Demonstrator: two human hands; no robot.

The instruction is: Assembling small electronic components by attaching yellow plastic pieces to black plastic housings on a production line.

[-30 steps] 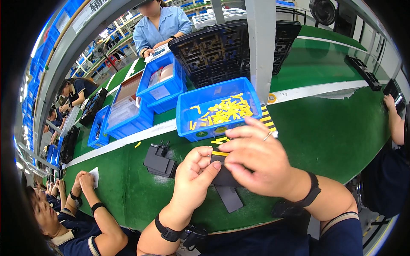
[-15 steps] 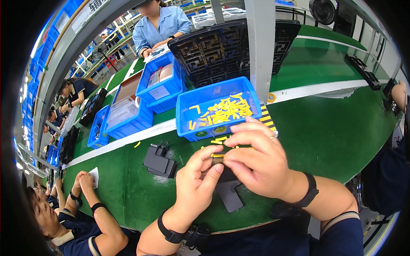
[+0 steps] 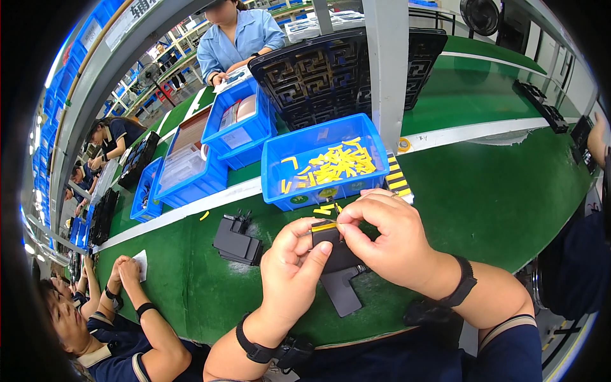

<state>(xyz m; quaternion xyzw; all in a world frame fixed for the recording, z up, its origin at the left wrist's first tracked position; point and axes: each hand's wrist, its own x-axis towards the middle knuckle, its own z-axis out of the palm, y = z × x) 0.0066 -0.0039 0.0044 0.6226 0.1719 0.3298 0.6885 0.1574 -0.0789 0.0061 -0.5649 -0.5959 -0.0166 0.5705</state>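
My left hand (image 3: 289,261) grips a flat black plastic piece (image 3: 328,235) between thumb and fingers. Along its upper edge runs a narrow yellow strip (image 3: 324,226). At the strip's right end, the thumb and forefinger of my right hand (image 3: 398,237) are pinched together; what lies between them is too small to make out. Under my hands, another flat black piece (image 3: 342,294) rests on the green table. Just beyond my fingers lie a few loose yellow strips (image 3: 324,209), in front of a blue bin (image 3: 270,181) holding many yellow strips (image 3: 340,164).
Stacked black pieces (image 3: 237,242) sit left of my hands. More blue bins (image 3: 210,175) line the back left, and black trays (image 3: 312,79) lean behind the strip bin beside a grey post (image 3: 388,76). Co-workers sit at the left (image 3: 137,312) and across the table (image 3: 242,41).
My right hand has lowered slightly and its fingers have closed in at the strip's end. The black piece has tilted, showing more of its face and the yellow strip.
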